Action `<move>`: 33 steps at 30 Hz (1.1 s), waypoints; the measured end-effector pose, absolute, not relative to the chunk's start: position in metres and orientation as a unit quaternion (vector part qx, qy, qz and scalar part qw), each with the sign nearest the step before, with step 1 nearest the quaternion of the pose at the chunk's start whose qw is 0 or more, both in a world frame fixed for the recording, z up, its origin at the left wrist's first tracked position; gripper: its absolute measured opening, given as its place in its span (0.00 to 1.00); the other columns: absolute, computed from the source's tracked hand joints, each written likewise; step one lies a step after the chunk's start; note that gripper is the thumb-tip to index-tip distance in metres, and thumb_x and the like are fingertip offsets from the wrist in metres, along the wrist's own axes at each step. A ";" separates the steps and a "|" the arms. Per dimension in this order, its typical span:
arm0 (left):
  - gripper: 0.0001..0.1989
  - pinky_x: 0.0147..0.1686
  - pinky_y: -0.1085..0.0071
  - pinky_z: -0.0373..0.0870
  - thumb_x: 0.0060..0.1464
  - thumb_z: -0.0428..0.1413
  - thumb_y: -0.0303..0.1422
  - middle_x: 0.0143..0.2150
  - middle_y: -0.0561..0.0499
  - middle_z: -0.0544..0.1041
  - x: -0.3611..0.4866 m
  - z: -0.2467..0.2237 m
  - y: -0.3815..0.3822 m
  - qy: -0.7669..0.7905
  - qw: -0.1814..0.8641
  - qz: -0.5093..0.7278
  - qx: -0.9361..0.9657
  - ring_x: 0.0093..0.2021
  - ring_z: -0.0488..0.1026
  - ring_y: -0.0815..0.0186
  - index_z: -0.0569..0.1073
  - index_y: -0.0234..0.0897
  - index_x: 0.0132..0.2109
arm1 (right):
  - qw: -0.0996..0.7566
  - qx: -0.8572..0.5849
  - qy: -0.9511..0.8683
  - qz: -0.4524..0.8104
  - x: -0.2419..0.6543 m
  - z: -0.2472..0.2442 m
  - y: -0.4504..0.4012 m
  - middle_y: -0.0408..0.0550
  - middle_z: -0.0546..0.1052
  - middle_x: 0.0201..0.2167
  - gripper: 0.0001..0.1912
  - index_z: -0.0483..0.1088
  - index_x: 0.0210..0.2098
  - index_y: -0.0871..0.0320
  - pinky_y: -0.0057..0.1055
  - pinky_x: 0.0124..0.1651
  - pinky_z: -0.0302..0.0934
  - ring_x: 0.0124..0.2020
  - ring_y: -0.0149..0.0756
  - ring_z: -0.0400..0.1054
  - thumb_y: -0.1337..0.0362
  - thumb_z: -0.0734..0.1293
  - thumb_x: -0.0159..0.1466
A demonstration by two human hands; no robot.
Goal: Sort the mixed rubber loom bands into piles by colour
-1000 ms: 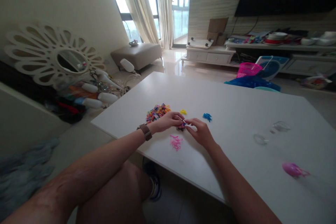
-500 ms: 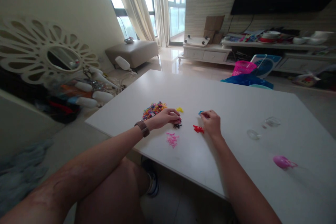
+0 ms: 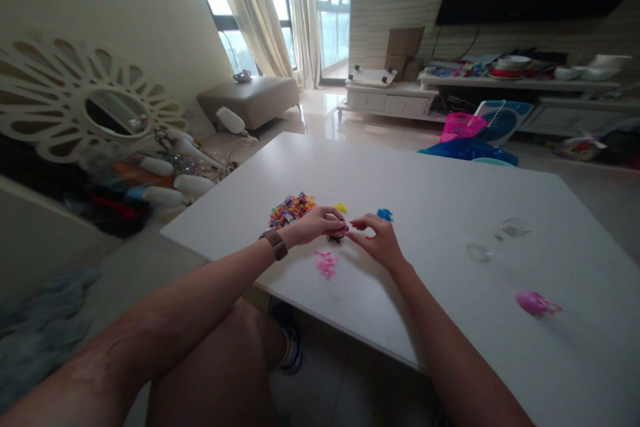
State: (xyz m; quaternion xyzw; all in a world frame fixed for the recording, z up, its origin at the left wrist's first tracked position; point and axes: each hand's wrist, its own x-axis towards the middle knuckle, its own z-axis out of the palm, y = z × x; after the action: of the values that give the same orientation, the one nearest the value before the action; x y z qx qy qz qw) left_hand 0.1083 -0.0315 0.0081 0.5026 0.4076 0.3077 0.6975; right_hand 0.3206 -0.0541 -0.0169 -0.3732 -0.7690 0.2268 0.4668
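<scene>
My left hand, with a brown watch on its wrist, is closed with fingertips pinched on a few small rubber bands, pinkish and dark. Close to those fingertips is my right hand, thumb and forefinger apart. Under the hands lies a black pile. Sorted piles lie around: pink bands nearer me, a yellow pile behind, a blue pile beyond my right hand. Red bands are mostly hidden by that hand. A large mixed-colour heap sits left.
On the right of the white table are a clear container, a clear round lid-like piece and a pink egg-shaped item. A pink basket and blue plastic stand beyond the far edge.
My right hand has moved left from the blue pile to my left fingertips, its thumb and forefinger now apart. My left hand stays nearly in place. The view has shifted slightly.
</scene>
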 end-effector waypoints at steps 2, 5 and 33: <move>0.20 0.35 0.71 0.72 0.44 0.71 0.38 0.33 0.42 0.81 0.109 0.008 -0.031 0.407 0.690 0.307 0.514 0.32 0.78 0.66 0.75 0.29 0.38 | 0.459 -0.362 -0.779 0.227 0.316 -0.016 -0.058 0.46 0.77 0.31 0.07 0.77 0.38 0.53 0.34 0.37 0.65 0.33 0.37 0.72 0.58 0.71 0.63; 0.21 0.33 0.71 0.71 0.43 0.71 0.38 0.30 0.43 0.81 0.110 0.006 -0.030 0.408 0.690 0.300 0.518 0.30 0.78 0.66 0.75 0.29 0.39 | 0.459 -0.371 -0.771 0.240 0.313 -0.021 -0.059 0.45 0.77 0.30 0.05 0.77 0.37 0.54 0.32 0.37 0.64 0.32 0.35 0.71 0.63 0.69 0.63; 0.10 0.34 0.71 0.71 0.48 0.63 0.34 0.32 0.46 0.82 0.086 0.006 -0.007 0.474 0.350 0.160 0.792 0.33 0.77 0.64 0.81 0.31 0.36 | 0.520 -0.452 -0.635 0.350 0.312 -0.028 -0.054 0.46 0.78 0.26 0.08 0.75 0.29 0.57 0.34 0.35 0.69 0.28 0.36 0.72 0.58 0.71 0.58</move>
State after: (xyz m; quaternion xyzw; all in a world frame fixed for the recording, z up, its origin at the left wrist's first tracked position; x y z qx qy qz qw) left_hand 0.0857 -0.0070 0.0058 0.7925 0.4736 0.1596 0.3496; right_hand 0.3120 -0.0541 -0.0279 -0.4516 -0.6347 0.3505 0.5200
